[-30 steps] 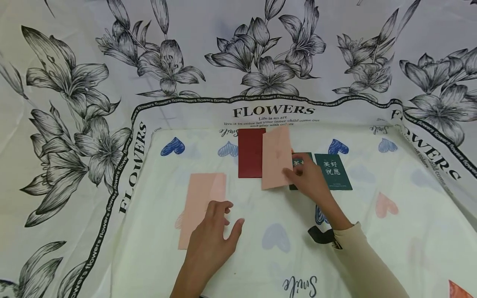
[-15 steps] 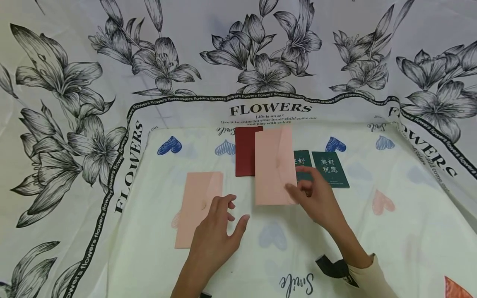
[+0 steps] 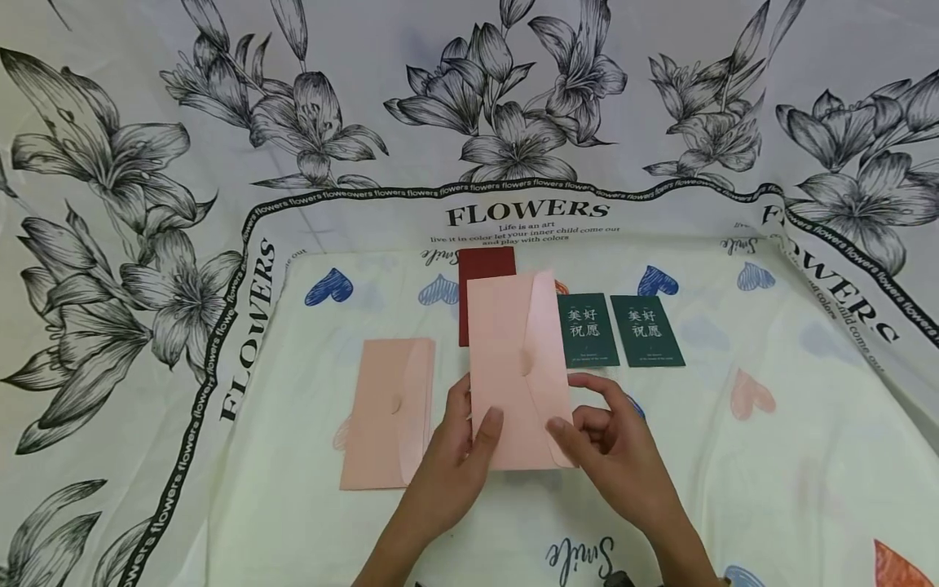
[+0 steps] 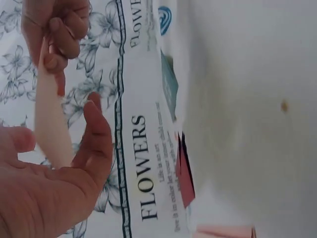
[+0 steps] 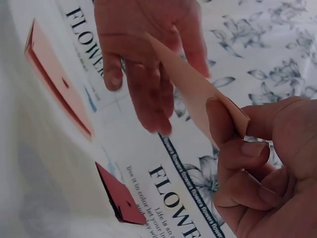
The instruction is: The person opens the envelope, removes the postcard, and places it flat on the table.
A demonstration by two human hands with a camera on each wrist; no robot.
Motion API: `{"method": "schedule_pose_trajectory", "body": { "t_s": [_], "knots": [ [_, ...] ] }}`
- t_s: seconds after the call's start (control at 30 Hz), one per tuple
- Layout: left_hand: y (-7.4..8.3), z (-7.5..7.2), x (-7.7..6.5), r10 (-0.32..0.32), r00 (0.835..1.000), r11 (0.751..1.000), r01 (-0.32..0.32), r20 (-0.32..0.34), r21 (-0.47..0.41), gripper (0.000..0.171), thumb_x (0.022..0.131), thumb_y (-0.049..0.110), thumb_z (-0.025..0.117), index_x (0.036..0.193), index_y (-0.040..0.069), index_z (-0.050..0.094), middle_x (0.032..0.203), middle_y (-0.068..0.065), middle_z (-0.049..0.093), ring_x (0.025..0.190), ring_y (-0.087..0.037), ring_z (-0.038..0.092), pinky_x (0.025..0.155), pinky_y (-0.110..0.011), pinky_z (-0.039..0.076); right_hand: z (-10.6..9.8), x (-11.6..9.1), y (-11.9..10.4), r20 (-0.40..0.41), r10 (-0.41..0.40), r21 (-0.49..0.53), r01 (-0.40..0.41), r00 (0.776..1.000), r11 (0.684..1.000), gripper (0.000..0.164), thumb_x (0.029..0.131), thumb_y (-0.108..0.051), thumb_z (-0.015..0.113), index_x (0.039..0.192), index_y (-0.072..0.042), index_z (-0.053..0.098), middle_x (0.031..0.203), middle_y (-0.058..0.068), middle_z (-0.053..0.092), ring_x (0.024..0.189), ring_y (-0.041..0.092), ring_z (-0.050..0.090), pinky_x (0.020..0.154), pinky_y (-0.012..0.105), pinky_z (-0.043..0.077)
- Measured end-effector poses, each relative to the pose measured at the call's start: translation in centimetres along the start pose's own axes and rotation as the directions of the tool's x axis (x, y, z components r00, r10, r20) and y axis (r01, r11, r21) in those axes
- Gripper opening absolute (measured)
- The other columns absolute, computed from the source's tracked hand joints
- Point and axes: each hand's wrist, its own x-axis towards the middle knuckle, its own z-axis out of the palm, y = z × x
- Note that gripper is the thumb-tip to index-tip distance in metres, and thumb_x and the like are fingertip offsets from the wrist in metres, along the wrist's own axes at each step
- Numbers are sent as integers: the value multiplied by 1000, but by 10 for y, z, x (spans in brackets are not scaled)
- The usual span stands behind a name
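A pink envelope with a round-tabbed side flap is held up over the table. My right hand pinches its lower right edge between thumb and fingers. On the other side, my left hand is around the lower left edge, thumb in front and fingers behind. In the right wrist view the left hand's fingers look loosely extended, with the envelope in the gap between thumb and fingers. More pink envelopes lie stacked to the left. Partly hidden behind the held envelope is a dark red envelope.
Two green cards with white Chinese characters lie side by side at the right. A bit of orange shows behind the held envelope. The table cover carries printed hearts and words, and a flower-printed cloth rises behind.
My right hand has brought the pink envelope from beside the green cards toward me, uncovering them. My left hand has moved off the pink stack to the envelope's left edge.
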Motion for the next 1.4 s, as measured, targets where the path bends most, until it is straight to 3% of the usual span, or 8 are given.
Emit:
{"method": "schedule_pose_trajectory", "body": {
  "t_s": [0.1,0.17,0.57,0.8,0.97,1.17,1.4],
  "knots": [
    [2,5,2,29,999,993,-27,15,-114,56,114,39,48,162,33,20,158,7,40,143,-17,44,117,-53,37,4,-5,-2,-13,3,30,-3,1000,1000,54,100,-18,76,147,-20,48,72,5,63,53,16,50,46,31,42],
    [4,7,3,34,999,990,-34,-9,-137,54,114,39,47,161,33,22,156,7,40,141,-17,43,117,-54,36,6,-7,-2,-26,6,45,-5,1000,999,54,100,-17,76,147,-21,48,72,5,63,53,16,50,45,31,42],
    [6,8,6,82,993,981,-94,-81,-171,49,115,33,47,159,25,29,150,-1,46,136,-22,46,111,-54,38,16,-26,6,-57,11,49,-8,998,999,56,98,-13,78,146,-22,50,70,3,62,55,16,51,47,30,44],
    [6,10,3,32,994,981,-50,-101,-186,47,113,31,52,156,31,32,144,2,52,129,-20,56,107,-50,46,25,-28,12,-122,-42,-90,31,992,996,59,96,-19,81,146,-30,51,68,-6,60,56,12,50,50,26,44],
    [7,12,3,62,991,982,-83,-122,-172,46,113,28,54,154,30,33,144,3,54,130,-18,56,107,-45,49,27,-26,14,-167,-93,-201,59,982,978,57,97,-21,81,145,-34,53,73,-12,63,58,11,51,52,25,45],
    [7,19,2,69,994,988,-79,-80,-134,45,112,31,54,151,30,31,139,5,58,124,-13,63,102,-37,54,29,-20,13,-236,-185,-365,90,954,927,60,95,-24,83,147,-30,54,83,-20,69,60,8,51,54,25,44],
    [8,28,-2,97,995,991,-99,-22,-95,44,112,32,54,149,30,31,138,7,57,127,-11,60,108,-36,49,29,-13,7,-291,-219,-508,43,931,860,72,90,-38,87,151,-25,51,91,-11,75,70,5,56,53,24,46]
  ]
}}
